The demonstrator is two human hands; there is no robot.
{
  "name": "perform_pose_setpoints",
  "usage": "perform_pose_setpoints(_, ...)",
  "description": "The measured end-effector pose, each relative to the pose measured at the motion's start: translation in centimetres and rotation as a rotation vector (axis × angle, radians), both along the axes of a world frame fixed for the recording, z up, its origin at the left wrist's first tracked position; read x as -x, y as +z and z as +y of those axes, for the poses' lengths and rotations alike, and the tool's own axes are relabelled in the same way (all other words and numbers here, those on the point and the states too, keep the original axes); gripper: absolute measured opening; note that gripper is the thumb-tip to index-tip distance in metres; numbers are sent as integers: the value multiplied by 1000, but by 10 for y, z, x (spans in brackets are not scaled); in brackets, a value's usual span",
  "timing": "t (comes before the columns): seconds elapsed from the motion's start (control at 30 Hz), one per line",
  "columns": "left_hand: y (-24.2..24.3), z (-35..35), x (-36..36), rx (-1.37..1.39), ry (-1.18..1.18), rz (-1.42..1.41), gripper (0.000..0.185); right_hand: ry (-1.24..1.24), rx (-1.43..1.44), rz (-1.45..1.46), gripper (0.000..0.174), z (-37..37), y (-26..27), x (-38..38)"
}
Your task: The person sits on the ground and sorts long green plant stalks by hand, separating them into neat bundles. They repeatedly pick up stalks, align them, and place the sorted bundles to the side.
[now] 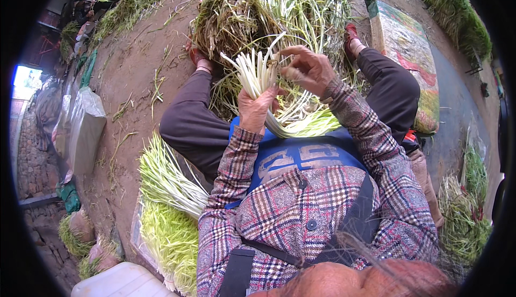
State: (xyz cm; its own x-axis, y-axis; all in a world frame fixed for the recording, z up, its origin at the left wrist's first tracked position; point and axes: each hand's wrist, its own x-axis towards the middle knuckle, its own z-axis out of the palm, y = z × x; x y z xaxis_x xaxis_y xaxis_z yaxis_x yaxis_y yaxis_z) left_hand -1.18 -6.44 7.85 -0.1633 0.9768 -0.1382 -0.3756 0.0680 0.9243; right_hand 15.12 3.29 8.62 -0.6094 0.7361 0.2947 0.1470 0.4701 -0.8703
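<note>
My left hand [258, 107] is closed around a bunch of pale leafy stalks [256, 73], perhaps blanched garlic chives. Their white ends point up and away from me, and the yellow-green leaves [318, 124] bend down across my blue apron [298, 156]. Just right of the white ends is my right hand [304, 69], raised with its fingers curled; whether it pinches a stalk is unclear. Beyond both hands, between my feet, lies a large heap of green and withered stalks [274, 10].
Yellow-green bundles [169, 236] are piled beside me at lower left, near a white plastic container [121, 283]. A printed sack [407, 63] lies at right. Wrapped white block [86, 129] stands at left. More greens [455, 19] line the upper right, and stray stalks litter the dirt floor [133, 75].
</note>
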Motion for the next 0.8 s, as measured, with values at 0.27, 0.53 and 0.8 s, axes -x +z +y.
perform_pose_setpoints(0.27, 1, -4, -1, 28, 33, -25, 17, -208, -320, -154, 31, -9, 12, 27)
perform_pose_setpoints(0.53, 1, -7, 1, 40, -27, -2, 15, -441, -370, -138, 11, 15, -21, 15)
perform_pose_setpoints(0.8, -1, -8, 7, 4, -45, -20, 14, -115, 179, -1170, 46, 28, -63, -34)
